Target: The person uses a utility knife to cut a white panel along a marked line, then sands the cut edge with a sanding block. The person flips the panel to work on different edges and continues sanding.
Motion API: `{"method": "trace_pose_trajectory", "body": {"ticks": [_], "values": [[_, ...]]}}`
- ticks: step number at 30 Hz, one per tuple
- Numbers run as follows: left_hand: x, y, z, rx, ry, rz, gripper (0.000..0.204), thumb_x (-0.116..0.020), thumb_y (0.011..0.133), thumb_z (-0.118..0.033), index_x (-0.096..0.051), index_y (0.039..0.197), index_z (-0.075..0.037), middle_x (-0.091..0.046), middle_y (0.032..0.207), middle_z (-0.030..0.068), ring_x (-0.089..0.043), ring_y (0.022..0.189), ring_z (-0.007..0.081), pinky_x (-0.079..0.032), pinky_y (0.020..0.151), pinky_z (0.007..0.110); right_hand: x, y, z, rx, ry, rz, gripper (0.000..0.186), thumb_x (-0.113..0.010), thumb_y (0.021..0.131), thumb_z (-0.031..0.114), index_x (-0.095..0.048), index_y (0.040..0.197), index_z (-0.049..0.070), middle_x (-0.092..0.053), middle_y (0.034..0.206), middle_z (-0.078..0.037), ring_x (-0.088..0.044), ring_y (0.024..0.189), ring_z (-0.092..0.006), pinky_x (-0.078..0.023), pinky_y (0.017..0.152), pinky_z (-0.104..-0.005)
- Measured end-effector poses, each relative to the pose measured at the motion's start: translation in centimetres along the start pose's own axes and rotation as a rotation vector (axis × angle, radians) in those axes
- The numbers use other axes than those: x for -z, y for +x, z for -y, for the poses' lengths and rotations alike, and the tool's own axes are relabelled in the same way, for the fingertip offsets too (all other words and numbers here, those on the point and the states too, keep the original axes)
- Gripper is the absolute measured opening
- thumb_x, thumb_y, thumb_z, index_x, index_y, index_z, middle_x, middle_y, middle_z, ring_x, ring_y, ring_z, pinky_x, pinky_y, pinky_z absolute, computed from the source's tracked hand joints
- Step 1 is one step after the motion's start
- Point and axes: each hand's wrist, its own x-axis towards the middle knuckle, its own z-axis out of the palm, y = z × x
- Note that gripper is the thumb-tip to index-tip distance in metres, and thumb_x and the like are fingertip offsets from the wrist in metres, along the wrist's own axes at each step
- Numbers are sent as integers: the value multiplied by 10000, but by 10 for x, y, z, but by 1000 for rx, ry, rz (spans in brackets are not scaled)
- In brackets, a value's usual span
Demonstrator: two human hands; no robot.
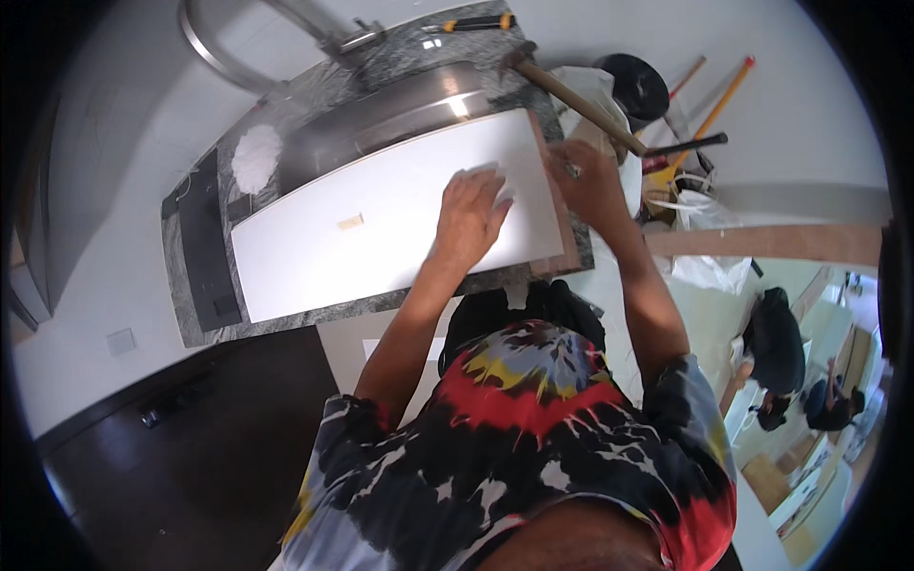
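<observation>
A long white board lies across the grey stone countertop, covering part of the steel sink. My left hand rests on the white face near the board's right end, its fingers a little apart. Along that end runs a brown strip. My right hand is at the strip with its fingers curled in a pinch; a small pale bit shows between them, too small to name. A small tan label is on the board's face, left of my left hand.
Beyond the board are the steel sink, a faucet, a yellow-and-black tool and a hammer jutting past the counter's right edge. A dark panel lies left. Right stand a black bucket and a wooden plank; people are farther off.
</observation>
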Motion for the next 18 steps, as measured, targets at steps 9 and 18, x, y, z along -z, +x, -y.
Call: {"method": "trace_pose_trajectory", "body": {"ticks": [9,18], "values": [[67,-89,26,112,-84,98,304,-765,809,-75,-683,1098,-29,-651,1210,144,-590,1199,333,-396,1059,546,-130,272,-55,394,-469,-315,277,-588,935,168,-631,1176,38,-660,1127,-166,-625,1029,-394,-490,928,-462],[60,-42,41,-25,-62,171,301,-689,896,-124,-642,1188,-65,-593,1303,122,-522,1272,327,-324,1111,546,-111,280,-29,337,-873,82,158,-586,872,83,-706,951,17,-710,932,-164,-682,944,-317,-548,795,-402]]}}
